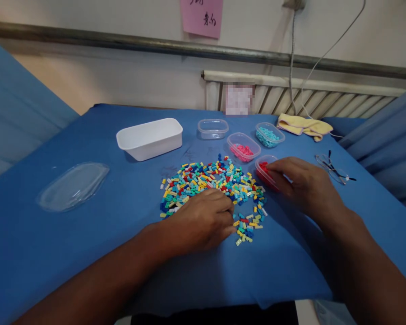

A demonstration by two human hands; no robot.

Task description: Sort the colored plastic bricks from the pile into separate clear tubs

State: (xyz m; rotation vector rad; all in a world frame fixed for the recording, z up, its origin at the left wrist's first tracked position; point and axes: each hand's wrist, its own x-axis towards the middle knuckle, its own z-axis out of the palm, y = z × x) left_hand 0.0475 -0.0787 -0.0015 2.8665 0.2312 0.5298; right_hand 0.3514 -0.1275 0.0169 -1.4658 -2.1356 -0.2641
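A pile of small mixed-colour bricks (209,180) lies spread on the blue cloth. My left hand (203,221) rests knuckles-up at the pile's near edge, fingers curled and pinched among the bricks; what they hold is hidden. My right hand (302,185) reaches over a small clear tub of red bricks (263,170), fingertips bunched at its rim. Behind stand a tub of pink bricks (243,146), a tub of teal bricks (269,134) and an empty clear tub (213,128).
A white rectangular tray (150,137) stands at the back left. A clear plastic lid (72,185) lies on the left. Glasses (334,169) and a yellow cloth (304,125) sit at the right. The blue-covered table (88,243) ends near my body; a radiator stands behind.
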